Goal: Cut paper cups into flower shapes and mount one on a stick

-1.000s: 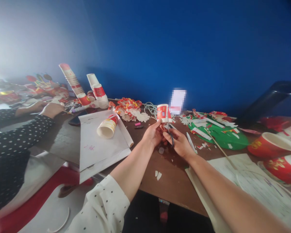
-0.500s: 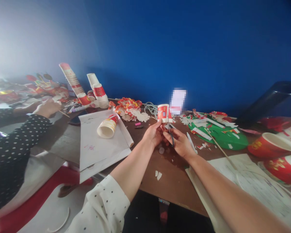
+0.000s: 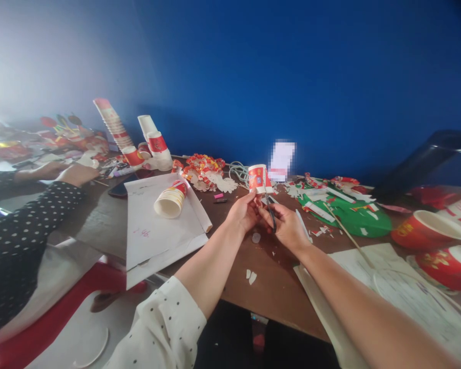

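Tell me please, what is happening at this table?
A person holds a red and white paper cup in the left hand and scissors in the right hand, with the blades at the cup's side. Paper scraps lie around, some on a green sheet to the right. To the left, a few nested cups lie on white paper. Farther left, another person in a dotted dark sleeve is also at work, but the details are blurred.

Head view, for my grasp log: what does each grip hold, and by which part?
Left grip: the paper cup, near its lower edge. Right grip: the scissors, by the handles.
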Demonstrator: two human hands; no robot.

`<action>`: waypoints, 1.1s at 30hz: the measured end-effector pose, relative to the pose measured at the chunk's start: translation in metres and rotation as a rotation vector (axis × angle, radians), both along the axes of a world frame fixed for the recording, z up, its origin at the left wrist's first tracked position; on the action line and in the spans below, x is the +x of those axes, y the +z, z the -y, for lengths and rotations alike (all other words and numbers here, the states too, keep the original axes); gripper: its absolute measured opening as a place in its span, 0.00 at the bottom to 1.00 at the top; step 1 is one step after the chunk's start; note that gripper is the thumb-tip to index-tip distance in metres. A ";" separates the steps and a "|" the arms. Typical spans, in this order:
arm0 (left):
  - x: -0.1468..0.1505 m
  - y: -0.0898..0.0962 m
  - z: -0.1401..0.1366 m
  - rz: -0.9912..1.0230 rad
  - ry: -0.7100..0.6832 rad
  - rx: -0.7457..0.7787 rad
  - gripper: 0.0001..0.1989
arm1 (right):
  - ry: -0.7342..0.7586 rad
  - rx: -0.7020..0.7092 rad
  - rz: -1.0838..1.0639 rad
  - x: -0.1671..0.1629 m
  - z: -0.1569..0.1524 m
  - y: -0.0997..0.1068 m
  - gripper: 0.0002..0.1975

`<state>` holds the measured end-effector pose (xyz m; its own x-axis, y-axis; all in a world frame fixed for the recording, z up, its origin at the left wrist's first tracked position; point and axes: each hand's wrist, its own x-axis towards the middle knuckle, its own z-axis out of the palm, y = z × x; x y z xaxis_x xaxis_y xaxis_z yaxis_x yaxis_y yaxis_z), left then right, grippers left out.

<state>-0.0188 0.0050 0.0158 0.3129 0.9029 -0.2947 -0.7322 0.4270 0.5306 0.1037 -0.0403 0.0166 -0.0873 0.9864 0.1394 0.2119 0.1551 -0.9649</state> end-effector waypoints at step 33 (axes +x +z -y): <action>0.013 0.001 0.010 -0.119 -0.138 0.010 0.19 | -0.090 0.029 -0.064 0.000 -0.002 -0.004 0.24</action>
